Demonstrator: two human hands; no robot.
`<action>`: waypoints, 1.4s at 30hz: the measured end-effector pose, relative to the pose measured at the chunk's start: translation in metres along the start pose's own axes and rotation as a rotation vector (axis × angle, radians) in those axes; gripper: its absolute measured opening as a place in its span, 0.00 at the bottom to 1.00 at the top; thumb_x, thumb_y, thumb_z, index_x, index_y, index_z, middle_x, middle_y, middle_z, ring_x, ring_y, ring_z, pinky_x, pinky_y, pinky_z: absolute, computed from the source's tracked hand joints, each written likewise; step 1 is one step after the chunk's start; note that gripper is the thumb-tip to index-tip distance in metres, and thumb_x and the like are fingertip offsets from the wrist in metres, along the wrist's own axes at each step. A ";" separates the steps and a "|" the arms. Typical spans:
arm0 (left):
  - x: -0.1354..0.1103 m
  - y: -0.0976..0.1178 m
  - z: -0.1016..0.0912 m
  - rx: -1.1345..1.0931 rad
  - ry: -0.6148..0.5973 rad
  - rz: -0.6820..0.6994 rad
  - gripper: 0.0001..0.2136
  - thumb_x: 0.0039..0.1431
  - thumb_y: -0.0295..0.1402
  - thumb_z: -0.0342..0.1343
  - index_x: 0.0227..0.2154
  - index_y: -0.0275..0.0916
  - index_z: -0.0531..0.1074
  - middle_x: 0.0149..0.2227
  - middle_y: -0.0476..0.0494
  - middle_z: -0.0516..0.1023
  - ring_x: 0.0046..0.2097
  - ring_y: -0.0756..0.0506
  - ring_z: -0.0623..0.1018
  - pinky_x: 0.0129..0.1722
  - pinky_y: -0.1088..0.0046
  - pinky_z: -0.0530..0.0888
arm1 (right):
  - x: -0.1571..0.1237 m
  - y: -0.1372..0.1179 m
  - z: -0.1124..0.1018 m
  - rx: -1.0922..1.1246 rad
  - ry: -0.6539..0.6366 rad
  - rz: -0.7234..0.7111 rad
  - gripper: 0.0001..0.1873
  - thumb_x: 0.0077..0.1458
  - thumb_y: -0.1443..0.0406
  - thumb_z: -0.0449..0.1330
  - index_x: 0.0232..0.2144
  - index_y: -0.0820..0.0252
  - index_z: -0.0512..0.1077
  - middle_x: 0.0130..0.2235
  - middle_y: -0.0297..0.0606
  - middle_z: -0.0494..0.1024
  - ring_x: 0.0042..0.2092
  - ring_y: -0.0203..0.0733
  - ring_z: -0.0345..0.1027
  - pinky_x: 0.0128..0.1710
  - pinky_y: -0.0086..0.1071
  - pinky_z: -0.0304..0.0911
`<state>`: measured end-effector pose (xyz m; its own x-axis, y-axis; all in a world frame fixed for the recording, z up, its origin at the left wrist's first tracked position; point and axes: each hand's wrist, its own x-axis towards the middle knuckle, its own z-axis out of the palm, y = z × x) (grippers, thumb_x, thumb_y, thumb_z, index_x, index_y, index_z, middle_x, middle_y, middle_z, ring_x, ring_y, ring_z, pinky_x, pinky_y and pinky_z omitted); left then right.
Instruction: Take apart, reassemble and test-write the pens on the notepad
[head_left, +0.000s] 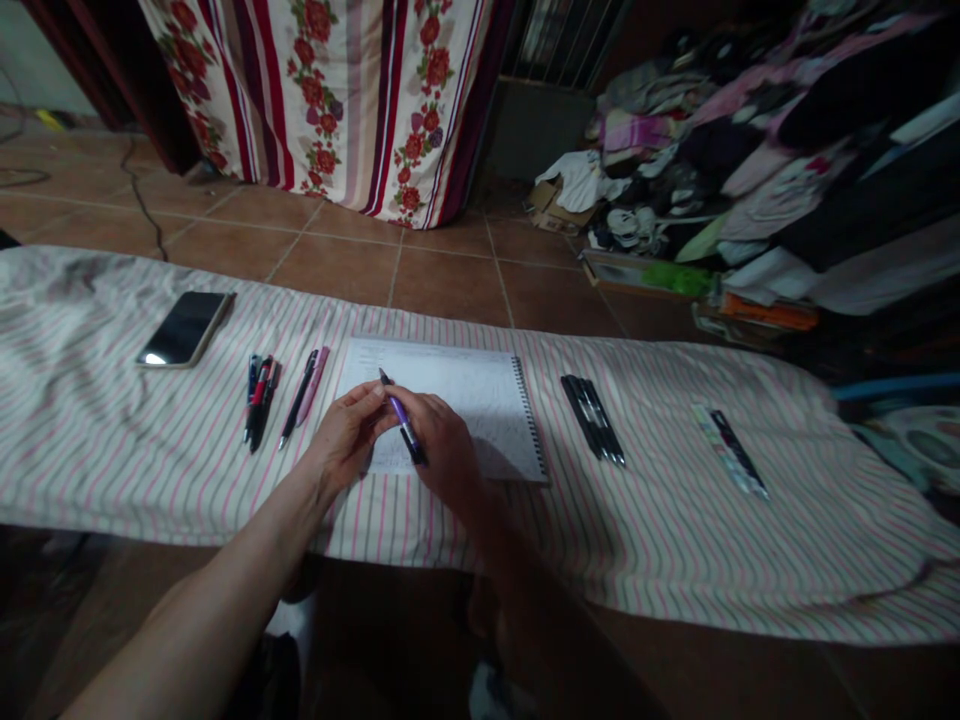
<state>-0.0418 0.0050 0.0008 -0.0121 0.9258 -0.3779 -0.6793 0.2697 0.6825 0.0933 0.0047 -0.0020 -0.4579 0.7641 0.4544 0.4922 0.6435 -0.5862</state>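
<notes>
Handling one purple pen (403, 412) looks like the step in hand, pen held between both hands over the spiral notebook (491, 405). Right hand (448, 440) is closed on the barrel; left hand (349, 430) has fingers curled in by the pointed end, can't tell if they're gripping. Hands nearly together, arms angled inward, pen slanting point-away and slightly left. Pink pen (313, 388) just left of left hand; black pens (592, 420) right of right hand. My read: any next move needs a steady right-hand pinch, left fingers clear of the point.
</notes>
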 end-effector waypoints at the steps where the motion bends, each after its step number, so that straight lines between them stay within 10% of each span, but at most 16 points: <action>1: 0.000 0.000 0.000 0.000 0.002 0.001 0.03 0.53 0.21 0.58 0.29 0.32 0.75 0.28 0.47 0.76 0.30 0.53 0.75 0.33 0.80 0.75 | 0.000 0.000 0.000 -0.017 -0.019 -0.001 0.22 0.59 0.69 0.48 0.56 0.59 0.64 0.47 0.45 0.77 0.47 0.45 0.69 0.48 0.39 0.64; 14: -0.002 0.007 0.005 -0.007 -0.055 0.014 0.05 0.54 0.23 0.56 0.34 0.33 0.73 0.25 0.47 0.75 0.28 0.50 0.77 0.27 0.77 0.75 | 0.001 0.007 0.001 0.074 0.238 0.196 0.19 0.58 0.68 0.46 0.47 0.60 0.71 0.41 0.42 0.78 0.42 0.42 0.72 0.45 0.37 0.68; 22: -0.009 -0.002 0.008 0.377 -0.031 0.179 0.08 0.47 0.31 0.63 0.31 0.34 0.75 0.26 0.48 0.76 0.21 0.54 0.72 0.20 0.80 0.66 | 0.006 0.011 -0.006 0.615 0.271 0.647 0.15 0.53 0.58 0.55 0.37 0.60 0.75 0.30 0.36 0.76 0.27 0.33 0.68 0.23 0.26 0.65; 42: -0.004 -0.020 -0.007 1.381 -0.068 0.812 0.09 0.58 0.32 0.52 0.39 0.41 0.75 0.32 0.44 0.75 0.35 0.45 0.74 0.37 0.71 0.68 | 0.009 0.011 -0.006 0.772 0.282 0.907 0.15 0.40 0.55 0.64 0.25 0.61 0.74 0.20 0.30 0.69 0.22 0.31 0.59 0.21 0.26 0.54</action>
<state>-0.0330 -0.0064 -0.0156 0.0346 0.9359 0.3506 0.6429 -0.2895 0.7091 0.0988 0.0190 -0.0002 0.0460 0.9666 -0.2523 -0.0622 -0.2493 -0.9664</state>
